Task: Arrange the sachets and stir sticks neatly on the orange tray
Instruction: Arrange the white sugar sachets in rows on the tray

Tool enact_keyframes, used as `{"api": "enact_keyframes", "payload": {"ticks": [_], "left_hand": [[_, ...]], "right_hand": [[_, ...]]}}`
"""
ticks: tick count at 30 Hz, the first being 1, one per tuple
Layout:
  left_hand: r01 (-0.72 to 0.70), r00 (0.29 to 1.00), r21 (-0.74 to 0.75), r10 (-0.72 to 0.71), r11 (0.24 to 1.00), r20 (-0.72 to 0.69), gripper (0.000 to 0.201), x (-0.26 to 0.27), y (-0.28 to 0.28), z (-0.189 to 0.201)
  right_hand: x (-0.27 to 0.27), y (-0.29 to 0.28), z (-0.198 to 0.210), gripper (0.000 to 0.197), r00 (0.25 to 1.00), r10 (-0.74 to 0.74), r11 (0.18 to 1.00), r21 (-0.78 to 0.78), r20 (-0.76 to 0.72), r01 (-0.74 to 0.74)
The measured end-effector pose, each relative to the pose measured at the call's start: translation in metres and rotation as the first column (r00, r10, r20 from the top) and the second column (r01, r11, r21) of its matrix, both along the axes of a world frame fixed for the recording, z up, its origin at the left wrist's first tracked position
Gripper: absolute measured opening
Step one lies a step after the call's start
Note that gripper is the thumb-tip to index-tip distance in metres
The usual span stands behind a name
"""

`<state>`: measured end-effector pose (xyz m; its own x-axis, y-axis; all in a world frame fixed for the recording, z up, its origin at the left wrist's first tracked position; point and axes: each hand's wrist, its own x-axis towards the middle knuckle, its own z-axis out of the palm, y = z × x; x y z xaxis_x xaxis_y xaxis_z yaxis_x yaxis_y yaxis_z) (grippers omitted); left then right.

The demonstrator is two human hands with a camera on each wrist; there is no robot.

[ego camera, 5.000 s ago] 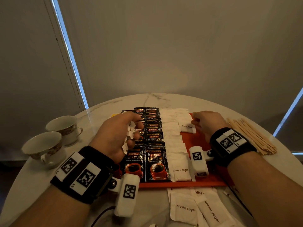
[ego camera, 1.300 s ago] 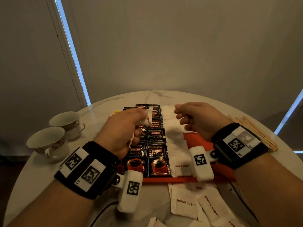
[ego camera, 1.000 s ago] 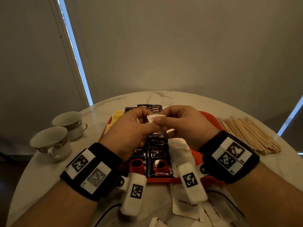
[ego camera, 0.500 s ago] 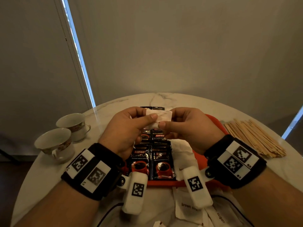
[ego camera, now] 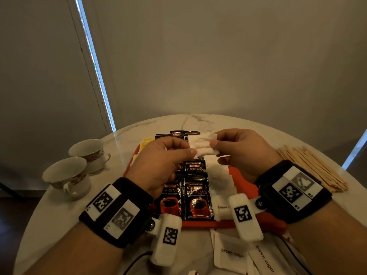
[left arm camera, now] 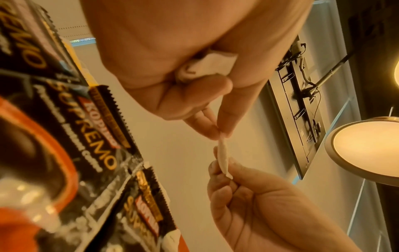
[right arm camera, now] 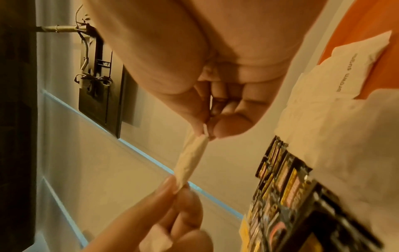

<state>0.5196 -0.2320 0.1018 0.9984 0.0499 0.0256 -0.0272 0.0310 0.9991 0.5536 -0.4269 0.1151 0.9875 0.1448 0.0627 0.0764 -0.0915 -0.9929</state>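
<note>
Both hands hold one white sugar sachet (ego camera: pixel 202 144) in the air above the orange tray (ego camera: pixel 245 188). My left hand (ego camera: pixel 191 151) pinches its left end between thumb and forefinger, and my right hand (ego camera: pixel 213 144) pinches the right end. The left wrist view shows the sachet (left arm camera: pixel 223 158) edge-on between the left hand (left arm camera: pixel 222 135) and the right hand (left arm camera: pixel 220 168), with more white sachets (left arm camera: pixel 207 68) tucked in the left palm. On the tray lie black coffee sachets (ego camera: pixel 196 197) in overlapping rows and a column of white sugar sachets (ego camera: pixel 217 176). Wooden stir sticks (ego camera: pixel 313 167) lie heaped on the table to the right.
Two teacups (ego camera: pixel 67 177) (ego camera: pixel 89 153) stand on the round marble table (ego camera: pixel 198 121) at the left. Loose brown sugar sachets (ego camera: pixel 232 253) lie on the table in front of the tray. Yellow sachets (ego camera: pixel 145 143) show at the tray's far left corner.
My right hand left the tray's sugar column and met my left hand, and both pinched one white sachet. In the last half second the sachet stays held between them, slightly spread.
</note>
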Motion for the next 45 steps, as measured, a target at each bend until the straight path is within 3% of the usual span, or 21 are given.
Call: {"api": "enact_keyframes", "payload": {"ticks": [5, 9, 11, 14, 22, 25, 27, 30, 33, 37, 39, 42, 45], "left_hand": [[-0.041, 0.998, -0.113, 0.035, 0.993, -0.056, 0.004, 0.006, 0.008, 0.002], [-0.051, 0.997, -0.177, 0.039, 0.983, -0.070, 0.012, 0.009, 0.012, 0.004], [-0.045, 0.997, -0.176, 0.033, 0.983, -0.069, 0.012, 0.009, 0.012, 0.004], [-0.042, 0.997, -0.174, 0.028, 0.984, -0.077, 0.013, 0.009, 0.012, 0.004], [-0.057, 0.995, -0.171, 0.041, 0.984, -0.094, 0.014, 0.007, 0.011, 0.007], [-0.069, 0.994, -0.168, 0.054, 0.983, -0.093, 0.012, 0.006, 0.010, 0.009], [-0.077, 0.993, -0.173, 0.060, 0.982, -0.101, 0.010, 0.007, 0.010, 0.009], [-0.071, 0.990, -0.214, 0.042, 0.974, -0.133, 0.005, 0.007, 0.009, 0.010], [-0.003, 0.990, -0.326, -0.043, 0.945, -0.135, 0.014, 0.003, 0.007, 0.012], [0.025, 0.987, -0.476, -0.098, 0.879, -0.129, 0.014, -0.005, 0.005, 0.014], [0.012, 0.988, -0.458, -0.082, 0.889, -0.133, 0.019, -0.005, 0.003, 0.014], [0.023, 0.993, -0.354, -0.061, 0.935, -0.097, 0.034, -0.003, -0.002, 0.012], [0.088, 0.995, -0.264, -0.094, 0.961, -0.012, 0.043, -0.001, -0.003, 0.007]], "right_hand": [[0.032, -0.043, -0.012, 0.014, 0.926, -0.343, 0.939, -0.083, -0.156, 0.334], [0.048, -0.072, -0.029, 0.005, 0.835, -0.421, 0.902, -0.258, -0.354, 0.346], [0.053, -0.077, -0.035, 0.011, 0.813, -0.434, 0.894, -0.298, -0.388, 0.335], [0.056, -0.076, -0.037, 0.018, 0.809, -0.429, 0.895, -0.310, -0.401, 0.321], [0.047, -0.065, -0.033, 0.012, 0.851, -0.399, 0.876, -0.414, -0.340, 0.245], [0.044, -0.065, -0.030, 0.013, 0.865, -0.426, 0.861, -0.413, -0.264, 0.298], [0.044, -0.063, -0.026, 0.018, 0.865, -0.435, 0.878, -0.333, -0.250, 0.345], [0.042, -0.056, -0.023, 0.020, 0.871, -0.364, 0.927, -0.216, -0.329, 0.306], [0.037, -0.050, -0.023, 0.015, 0.862, -0.297, 0.954, -0.166, -0.410, 0.250], [0.032, -0.046, -0.015, 0.009, 0.919, -0.259, 0.966, -0.077, -0.297, 0.248], [0.024, -0.039, -0.007, 0.010, 0.956, -0.176, 0.983, 0.018, -0.233, 0.185], [0.006, -0.023, 0.006, 0.010, 0.977, 0.075, 0.991, 0.123, -0.200, -0.051], [-0.010, -0.005, 0.012, 0.038, 0.958, 0.252, 0.967, 0.069, -0.139, -0.245]]}}
